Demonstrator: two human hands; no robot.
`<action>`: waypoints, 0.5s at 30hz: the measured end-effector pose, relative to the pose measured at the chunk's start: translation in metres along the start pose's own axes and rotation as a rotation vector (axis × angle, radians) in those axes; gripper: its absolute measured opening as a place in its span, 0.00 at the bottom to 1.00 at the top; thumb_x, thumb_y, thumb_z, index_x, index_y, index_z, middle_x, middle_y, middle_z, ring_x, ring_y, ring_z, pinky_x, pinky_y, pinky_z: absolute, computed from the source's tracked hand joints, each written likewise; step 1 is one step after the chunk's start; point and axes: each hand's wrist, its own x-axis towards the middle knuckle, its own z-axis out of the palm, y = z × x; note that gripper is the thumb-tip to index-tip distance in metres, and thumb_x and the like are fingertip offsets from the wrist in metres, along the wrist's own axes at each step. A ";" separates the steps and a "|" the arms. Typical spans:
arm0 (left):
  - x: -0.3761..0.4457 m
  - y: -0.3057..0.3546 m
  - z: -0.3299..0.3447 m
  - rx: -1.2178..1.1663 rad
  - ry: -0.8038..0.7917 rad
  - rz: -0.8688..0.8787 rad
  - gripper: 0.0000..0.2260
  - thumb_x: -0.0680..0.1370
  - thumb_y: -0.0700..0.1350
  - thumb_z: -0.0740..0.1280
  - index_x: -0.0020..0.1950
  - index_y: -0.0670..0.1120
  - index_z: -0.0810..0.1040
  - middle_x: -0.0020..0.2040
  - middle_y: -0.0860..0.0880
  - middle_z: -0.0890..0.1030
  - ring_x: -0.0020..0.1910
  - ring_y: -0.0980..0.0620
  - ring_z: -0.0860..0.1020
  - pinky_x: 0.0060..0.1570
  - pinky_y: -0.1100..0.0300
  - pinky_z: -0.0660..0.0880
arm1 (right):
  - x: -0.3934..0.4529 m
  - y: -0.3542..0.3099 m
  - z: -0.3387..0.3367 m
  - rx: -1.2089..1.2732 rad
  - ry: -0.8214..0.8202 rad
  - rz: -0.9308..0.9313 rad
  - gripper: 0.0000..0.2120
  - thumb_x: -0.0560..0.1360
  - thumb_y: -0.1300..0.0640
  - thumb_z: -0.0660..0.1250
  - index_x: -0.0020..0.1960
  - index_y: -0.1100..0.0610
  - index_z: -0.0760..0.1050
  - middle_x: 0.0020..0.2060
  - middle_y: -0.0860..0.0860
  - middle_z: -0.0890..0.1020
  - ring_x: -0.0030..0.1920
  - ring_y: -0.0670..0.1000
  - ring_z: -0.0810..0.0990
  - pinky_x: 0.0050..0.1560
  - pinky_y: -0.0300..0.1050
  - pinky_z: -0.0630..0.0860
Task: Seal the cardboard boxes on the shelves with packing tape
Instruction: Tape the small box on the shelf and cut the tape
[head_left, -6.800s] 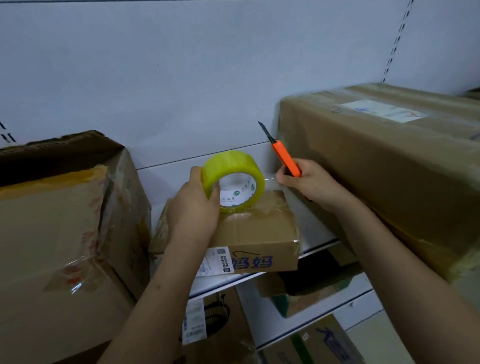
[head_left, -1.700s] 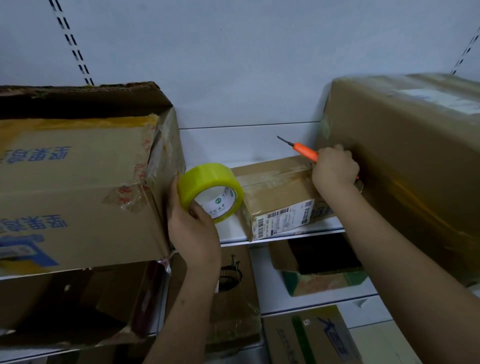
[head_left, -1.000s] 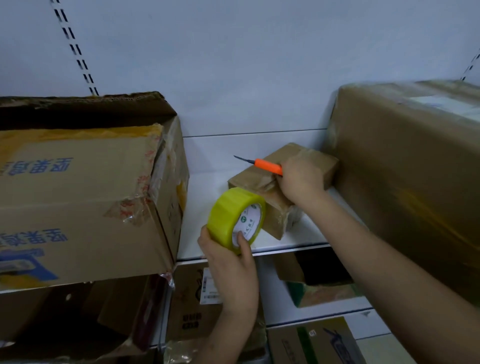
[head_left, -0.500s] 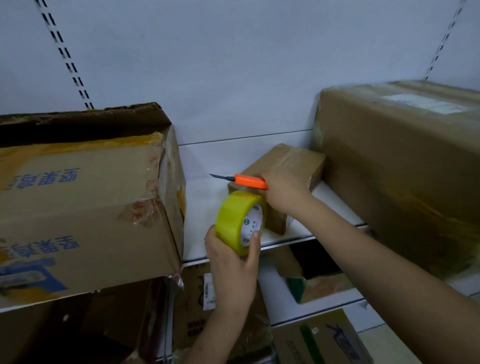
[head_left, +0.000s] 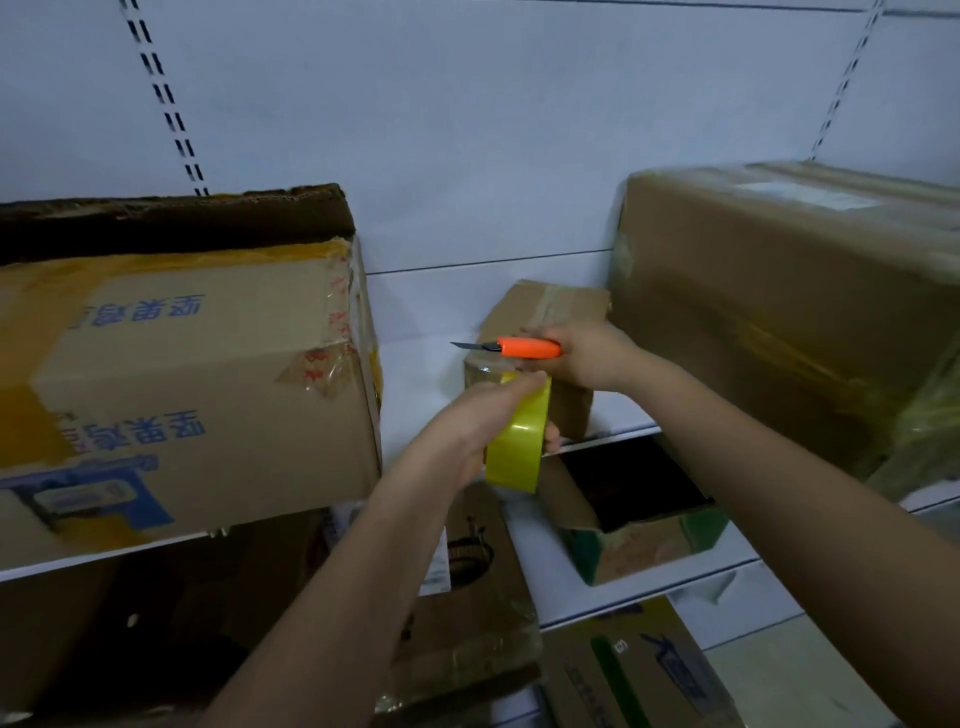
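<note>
A small cardboard box (head_left: 550, 312) stands on the white shelf (head_left: 415, 364), turned corner-on, with clear tape across its top. My left hand (head_left: 478, 421) grips a yellow roll of packing tape (head_left: 519, 441), edge-on, right in front of the box's near corner. My right hand (head_left: 582, 353) holds an orange utility knife (head_left: 524, 347) with its blade out, pointing left, and rests against the box's top front edge. My hands hide the box's near face.
A large box with blue print (head_left: 182, 384) fills the shelf at left, its top flap raised. A big taped box (head_left: 779, 312) stands at right, touching the small one. Open and closed boxes (head_left: 639, 525) sit on the lower shelves.
My left hand has turned the roll edge-on and raised it against the box's near corner. My right hand with the knife stays on the box; the camera has shifted slightly.
</note>
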 end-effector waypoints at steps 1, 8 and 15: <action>-0.001 -0.006 0.003 -0.007 0.033 0.012 0.12 0.83 0.49 0.63 0.50 0.40 0.75 0.29 0.43 0.80 0.26 0.48 0.79 0.32 0.59 0.78 | 0.001 0.000 0.001 -0.020 -0.013 0.005 0.20 0.75 0.37 0.66 0.58 0.49 0.79 0.51 0.49 0.83 0.54 0.52 0.79 0.57 0.49 0.74; -0.011 -0.070 0.018 -0.180 0.155 -0.170 0.17 0.81 0.55 0.64 0.49 0.41 0.77 0.29 0.44 0.81 0.25 0.48 0.78 0.35 0.58 0.75 | -0.001 -0.002 0.002 -0.004 -0.082 -0.032 0.20 0.76 0.36 0.63 0.63 0.44 0.76 0.54 0.46 0.82 0.55 0.50 0.78 0.59 0.49 0.74; -0.010 -0.086 0.033 -0.098 0.474 0.014 0.19 0.79 0.50 0.70 0.61 0.39 0.70 0.52 0.37 0.82 0.26 0.53 0.82 0.24 0.62 0.75 | -0.009 -0.005 -0.004 0.040 -0.062 -0.073 0.18 0.76 0.36 0.64 0.59 0.46 0.77 0.46 0.47 0.81 0.47 0.50 0.78 0.50 0.47 0.74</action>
